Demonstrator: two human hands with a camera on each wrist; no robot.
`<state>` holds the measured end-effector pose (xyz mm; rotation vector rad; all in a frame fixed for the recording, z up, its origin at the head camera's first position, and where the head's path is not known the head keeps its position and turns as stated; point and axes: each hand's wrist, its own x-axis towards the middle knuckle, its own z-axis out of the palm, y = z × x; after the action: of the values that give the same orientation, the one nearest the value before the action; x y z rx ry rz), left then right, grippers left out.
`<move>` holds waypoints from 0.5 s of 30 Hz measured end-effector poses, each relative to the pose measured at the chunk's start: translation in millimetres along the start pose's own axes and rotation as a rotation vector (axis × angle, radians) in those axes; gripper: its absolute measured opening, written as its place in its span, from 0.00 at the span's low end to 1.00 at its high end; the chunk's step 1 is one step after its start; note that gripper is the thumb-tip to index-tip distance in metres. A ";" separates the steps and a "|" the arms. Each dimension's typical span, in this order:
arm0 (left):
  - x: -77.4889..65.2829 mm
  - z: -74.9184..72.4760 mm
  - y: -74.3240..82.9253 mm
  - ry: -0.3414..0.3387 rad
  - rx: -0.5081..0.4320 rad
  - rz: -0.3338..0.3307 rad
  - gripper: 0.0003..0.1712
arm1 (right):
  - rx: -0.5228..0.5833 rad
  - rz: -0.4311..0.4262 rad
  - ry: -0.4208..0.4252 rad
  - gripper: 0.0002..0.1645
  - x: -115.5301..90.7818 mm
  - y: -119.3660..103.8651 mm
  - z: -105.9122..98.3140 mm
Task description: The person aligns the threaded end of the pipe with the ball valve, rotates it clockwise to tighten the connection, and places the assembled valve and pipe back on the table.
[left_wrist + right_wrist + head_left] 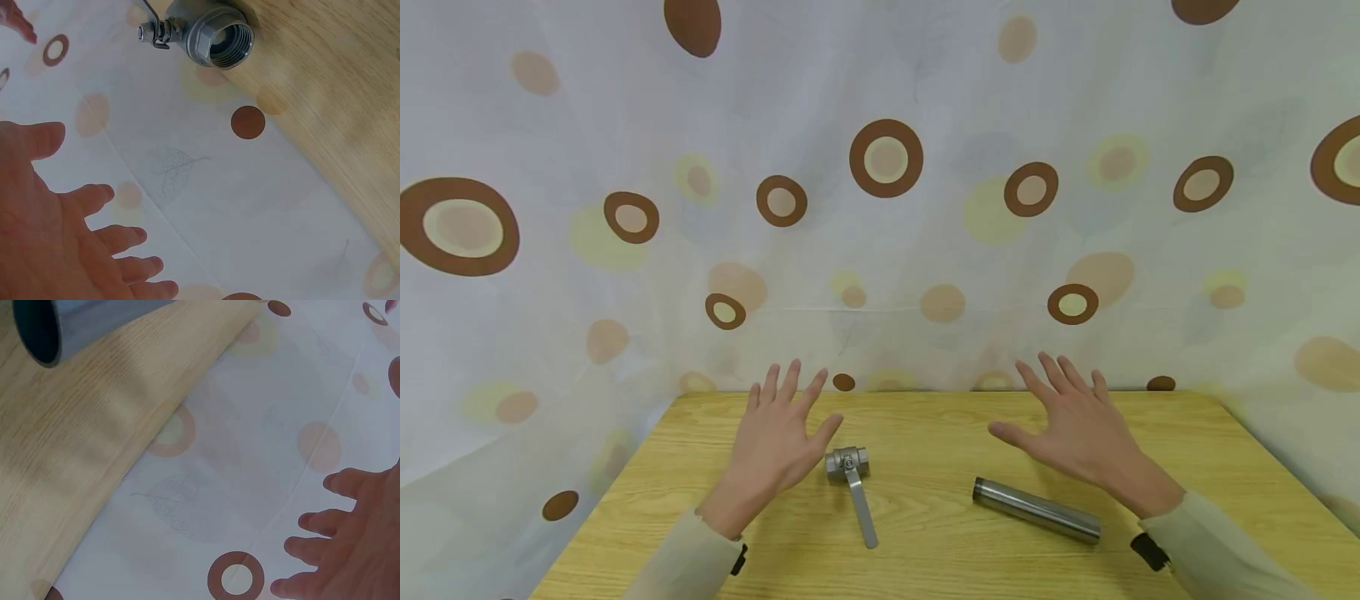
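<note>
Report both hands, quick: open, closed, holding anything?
Left hand: open, fingers spread, holding nothing; nearest the valve.
Right hand: open, fingers spread, holding nothing; nearest the metal pipe.

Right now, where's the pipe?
In the head view, the pipe lies on the right half of the table, just below the right hand in the picture, with the valve off to its left.

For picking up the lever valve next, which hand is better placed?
Probably the left hand: it is open, with the lever valve just to its right. The right hand is farther away, nearer the metal pipe.
</note>
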<state>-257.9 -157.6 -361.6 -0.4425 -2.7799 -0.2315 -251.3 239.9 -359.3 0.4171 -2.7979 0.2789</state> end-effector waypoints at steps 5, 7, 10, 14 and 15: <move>-6.0 -0.3 -4.7 0.011 -0.001 0.009 0.43 | 0.029 -0.013 -0.001 0.64 -6.3 1.5 -0.7; -8.3 -0.2 -6.1 0.019 0.009 0.018 0.43 | 0.046 -0.015 -0.004 0.64 -9.4 1.8 -1.5; -11.5 0.1 -7.7 0.029 0.010 0.031 0.43 | 0.064 -0.018 -0.003 0.63 -13.9 2.6 -3.0; -13.8 0.6 -9.0 0.041 -0.001 0.036 0.43 | 0.060 -0.029 0.015 0.62 -18.3 4.7 -3.7; -14.3 0.5 -9.1 0.044 -0.005 0.038 0.43 | 0.057 -0.033 0.022 0.62 -19.1 5.2 -3.6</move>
<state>-248.1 -170.0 -367.8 -0.4857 -2.7255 -0.2370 -234.6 250.4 -362.8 0.4699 -2.7647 0.3546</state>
